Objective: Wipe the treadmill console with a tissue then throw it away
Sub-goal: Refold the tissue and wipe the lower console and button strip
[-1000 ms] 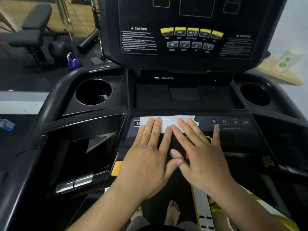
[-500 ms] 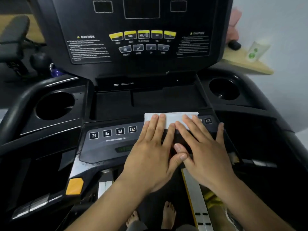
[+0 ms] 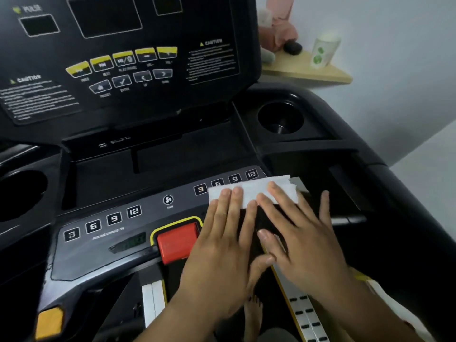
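A white folded tissue [image 3: 256, 190] lies flat on the right end of the treadmill console's lower button panel [image 3: 106, 233], covering part of the right-hand 3-6-9-12 keys. My left hand [image 3: 222, 248] and my right hand [image 3: 298, 233] rest side by side on it, fingers spread and flat, pressing the tissue down. The near part of the tissue is hidden under my palms. The red stop button [image 3: 177, 241] sits just left of my left hand.
The upright display panel [image 3: 128, 58] rises behind. Cup holders [image 3: 280, 118] flank the console. A wooden shelf [image 3: 308, 70] at the back right carries a white cup and a pink item. Bare feet show on the belt below.
Both hands have slid the tissue to the right along the lower panel, uncovering the left keys, fan key and red stop button. The view has turned to the right.
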Demonstrator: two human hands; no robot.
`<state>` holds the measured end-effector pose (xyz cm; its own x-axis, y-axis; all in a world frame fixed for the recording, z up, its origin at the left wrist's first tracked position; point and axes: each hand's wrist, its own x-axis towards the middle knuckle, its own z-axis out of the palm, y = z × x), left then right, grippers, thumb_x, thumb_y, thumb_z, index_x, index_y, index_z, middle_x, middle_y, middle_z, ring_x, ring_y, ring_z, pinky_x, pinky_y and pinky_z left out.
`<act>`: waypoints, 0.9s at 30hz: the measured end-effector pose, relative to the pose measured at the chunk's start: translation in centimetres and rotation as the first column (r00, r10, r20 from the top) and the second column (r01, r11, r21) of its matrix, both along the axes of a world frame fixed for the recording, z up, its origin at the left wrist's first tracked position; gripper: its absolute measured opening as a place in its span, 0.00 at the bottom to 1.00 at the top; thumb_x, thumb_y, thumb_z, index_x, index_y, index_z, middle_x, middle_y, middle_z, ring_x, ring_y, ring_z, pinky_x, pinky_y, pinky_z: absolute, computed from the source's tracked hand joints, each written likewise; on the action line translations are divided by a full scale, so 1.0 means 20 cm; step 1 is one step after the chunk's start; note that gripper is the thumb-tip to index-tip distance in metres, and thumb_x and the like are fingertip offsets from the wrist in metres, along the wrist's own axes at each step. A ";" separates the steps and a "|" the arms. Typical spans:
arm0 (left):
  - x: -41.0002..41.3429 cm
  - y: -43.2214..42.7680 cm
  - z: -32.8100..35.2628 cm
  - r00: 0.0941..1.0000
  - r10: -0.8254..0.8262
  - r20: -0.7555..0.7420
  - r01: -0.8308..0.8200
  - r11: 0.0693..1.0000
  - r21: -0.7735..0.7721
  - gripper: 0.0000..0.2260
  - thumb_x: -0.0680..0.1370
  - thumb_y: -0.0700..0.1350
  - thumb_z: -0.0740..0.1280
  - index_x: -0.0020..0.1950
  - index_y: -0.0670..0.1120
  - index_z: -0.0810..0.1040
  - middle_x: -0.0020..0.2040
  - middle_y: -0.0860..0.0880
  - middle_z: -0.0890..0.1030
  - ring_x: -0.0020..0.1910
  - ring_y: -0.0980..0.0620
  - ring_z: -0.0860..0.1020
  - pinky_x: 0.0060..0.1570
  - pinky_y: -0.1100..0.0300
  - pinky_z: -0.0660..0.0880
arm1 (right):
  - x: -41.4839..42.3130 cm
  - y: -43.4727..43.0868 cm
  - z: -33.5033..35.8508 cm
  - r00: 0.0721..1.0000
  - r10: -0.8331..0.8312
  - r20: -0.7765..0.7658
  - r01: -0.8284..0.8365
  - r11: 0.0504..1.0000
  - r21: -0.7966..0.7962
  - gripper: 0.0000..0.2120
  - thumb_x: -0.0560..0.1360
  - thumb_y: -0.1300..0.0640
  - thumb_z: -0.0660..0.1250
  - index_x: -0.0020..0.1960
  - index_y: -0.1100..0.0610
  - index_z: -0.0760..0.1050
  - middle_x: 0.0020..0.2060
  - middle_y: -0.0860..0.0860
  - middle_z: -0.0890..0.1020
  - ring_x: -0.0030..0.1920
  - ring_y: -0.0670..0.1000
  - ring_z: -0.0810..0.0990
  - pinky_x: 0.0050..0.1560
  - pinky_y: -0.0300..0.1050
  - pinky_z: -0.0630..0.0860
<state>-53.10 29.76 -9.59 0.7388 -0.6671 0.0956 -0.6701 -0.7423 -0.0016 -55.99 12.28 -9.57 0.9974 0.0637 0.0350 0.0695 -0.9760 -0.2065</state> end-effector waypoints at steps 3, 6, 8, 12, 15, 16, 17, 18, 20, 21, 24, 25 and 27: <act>-0.10 0.02 -0.03 0.999 -0.016 0.029 0.015 0.999 0.040 0.36 0.81 0.65 0.49 0.75 0.37 0.63 0.77 0.33 0.57 0.77 0.35 0.56 0.69 0.41 0.58 | -0.08 0.00 -0.01 1.000 0.018 0.001 -0.018 0.999 -0.040 0.27 0.79 0.37 0.47 0.75 0.45 0.60 0.77 0.46 0.58 0.77 0.58 0.50 0.69 0.75 0.48; -0.15 0.03 -0.04 1.000 -0.009 0.015 0.008 0.999 0.053 0.37 0.80 0.65 0.50 0.75 0.37 0.64 0.77 0.32 0.58 0.76 0.34 0.58 0.68 0.41 0.59 | -0.10 0.00 -0.01 0.999 0.035 -0.003 -0.036 0.997 -0.075 0.28 0.79 0.36 0.46 0.75 0.45 0.60 0.77 0.48 0.58 0.77 0.62 0.47 0.67 0.78 0.48; -0.13 0.04 -0.04 1.000 0.014 0.014 -0.015 0.998 0.065 0.37 0.80 0.65 0.50 0.77 0.38 0.59 0.77 0.32 0.57 0.76 0.35 0.57 0.69 0.41 0.59 | -0.07 0.02 0.01 0.998 0.058 -0.019 -0.060 0.992 -0.109 0.29 0.79 0.36 0.46 0.76 0.46 0.59 0.77 0.48 0.58 0.77 0.61 0.47 0.67 0.78 0.49; -0.05 0.09 0.00 0.998 0.067 0.006 -0.067 0.995 0.069 0.36 0.81 0.65 0.48 0.77 0.38 0.59 0.77 0.32 0.56 0.77 0.35 0.55 0.71 0.39 0.61 | 0.03 0.06 0.05 0.993 0.117 -0.024 -0.120 0.979 -0.167 0.32 0.77 0.33 0.47 0.76 0.47 0.59 0.78 0.50 0.55 0.78 0.58 0.45 0.68 0.77 0.46; -0.03 0.14 0.01 0.998 0.066 -0.014 -0.066 0.996 0.055 0.35 0.81 0.66 0.49 0.77 0.40 0.61 0.77 0.33 0.58 0.77 0.36 0.56 0.70 0.39 0.65 | 0.08 0.08 0.09 0.976 0.215 -0.018 -0.215 0.960 -0.177 0.33 0.77 0.33 0.47 0.76 0.49 0.58 0.78 0.51 0.56 0.78 0.56 0.47 0.69 0.75 0.47; -0.03 0.15 0.01 0.998 0.063 -0.015 -0.062 0.997 0.053 0.35 0.81 0.66 0.50 0.77 0.41 0.62 0.77 0.34 0.58 0.77 0.36 0.56 0.71 0.40 0.64 | 0.09 0.09 0.09 0.968 0.250 -0.025 -0.250 0.952 -0.176 0.33 0.78 0.33 0.47 0.77 0.50 0.58 0.78 0.51 0.56 0.78 0.54 0.48 0.69 0.74 0.48; -0.03 0.16 0.01 0.998 0.062 -0.017 -0.061 0.997 0.051 0.36 0.80 0.67 0.50 0.77 0.41 0.62 0.78 0.35 0.58 0.77 0.37 0.56 0.71 0.41 0.62 | 0.09 0.10 0.09 0.961 0.273 -0.032 -0.275 0.946 -0.173 0.33 0.78 0.33 0.47 0.77 0.50 0.58 0.78 0.51 0.57 0.78 0.53 0.48 0.70 0.74 0.48; -0.04 0.18 0.01 0.998 0.063 -0.022 -0.062 0.997 0.048 0.36 0.80 0.68 0.50 0.77 0.42 0.62 0.78 0.35 0.58 0.77 0.37 0.56 0.71 0.42 0.61 | 0.08 0.11 0.08 0.958 0.285 -0.039 -0.287 0.943 -0.168 0.33 0.78 0.33 0.46 0.77 0.50 0.58 0.78 0.50 0.57 0.78 0.52 0.49 0.70 0.73 0.48; -0.04 0.20 0.02 0.997 0.075 -0.029 -0.073 0.996 0.052 0.36 0.80 0.69 0.49 0.77 0.44 0.63 0.78 0.36 0.58 0.77 0.38 0.58 0.71 0.42 0.62 | 0.08 0.13 0.08 0.956 0.290 -0.050 -0.294 0.941 -0.164 0.33 0.78 0.33 0.46 0.77 0.49 0.58 0.78 0.50 0.57 0.78 0.52 0.50 0.70 0.74 0.48; -0.04 0.21 0.02 0.996 0.080 -0.033 -0.078 0.995 0.057 0.36 0.80 0.69 0.49 0.77 0.44 0.63 0.77 0.36 0.59 0.77 0.38 0.58 0.71 0.42 0.65 | 0.08 0.14 0.08 0.955 0.292 -0.056 -0.297 0.940 -0.166 0.33 0.78 0.33 0.46 0.77 0.49 0.58 0.78 0.50 0.57 0.78 0.53 0.50 0.69 0.74 0.49; -0.04 0.26 0.04 0.994 0.096 -0.052 -0.093 0.994 0.054 0.36 0.79 0.70 0.48 0.78 0.46 0.62 0.77 0.36 0.59 0.77 0.38 0.58 0.71 0.41 0.66 | 0.10 0.17 0.10 0.952 0.295 -0.077 -0.304 0.937 -0.173 0.34 0.77 0.32 0.45 0.77 0.48 0.58 0.78 0.50 0.56 0.78 0.53 0.49 0.68 0.76 0.48; -0.03 0.28 0.05 0.993 0.103 -0.051 -0.101 0.994 0.051 0.36 0.79 0.70 0.48 0.78 0.47 0.62 0.77 0.36 0.59 0.77 0.38 0.58 0.71 0.41 0.64 | 0.11 0.19 0.11 0.951 0.297 -0.085 -0.308 0.935 -0.175 0.34 0.77 0.31 0.45 0.77 0.47 0.57 0.78 0.49 0.55 0.78 0.53 0.48 0.68 0.76 0.47; -0.01 0.33 0.06 0.992 0.119 -0.046 -0.117 0.992 0.045 0.36 0.79 0.70 0.48 0.78 0.47 0.63 0.77 0.36 0.59 0.77 0.38 0.59 0.72 0.41 0.61 | 0.14 0.25 0.12 0.948 0.303 -0.093 -0.315 0.933 -0.174 0.34 0.77 0.31 0.43 0.77 0.46 0.55 0.78 0.49 0.54 0.78 0.53 0.47 0.69 0.76 0.45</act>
